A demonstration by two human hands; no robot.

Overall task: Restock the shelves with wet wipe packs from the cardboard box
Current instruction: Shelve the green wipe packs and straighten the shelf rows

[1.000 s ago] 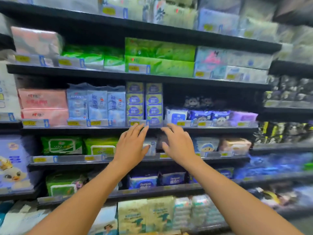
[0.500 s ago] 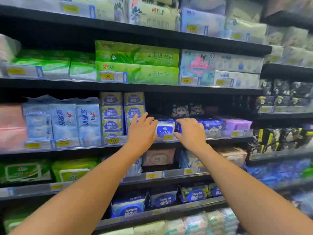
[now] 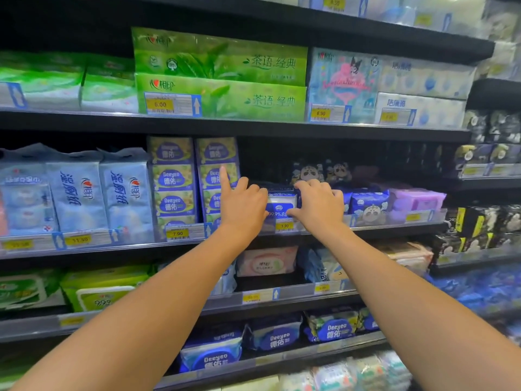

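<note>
On my feed both arms are stretched out to the middle shelf (image 3: 112,245). The white-and-blue wet wipe pack (image 3: 280,206) sits right between the two hands at the shelf's front edge, just above the yellow price tag (image 3: 284,226) reading 3.90.

The left hand (image 3: 244,206) is against the pack's left side. Three fingers curl in at its upper left edge and the thumb presses near its lower left corner. The index finger (image 3: 224,179) sticks straight up, clear of the pack (it crosses in front of the Deeyeo packs (image 3: 172,179) stacked just to the left).

The right hand (image 3: 318,207) mirrors it on the other side, with fingers hooked over the pack's top right corner and thumb tucked in at the lower right. So each hand is grasping the pack, one per side, and only the middle strip of its face shows between them.

The pack is upright. Whether its base rests on the shelf I can't tell, because the front rail hides it.

Just right of the right hand are blue cartoon packs (image 3: 366,204), then a purple pack (image 3: 414,200). One shelf down, directly below the hands, is a pink pack (image 3: 266,262). One shelf up are green tissue packs (image 3: 220,80).
</note>
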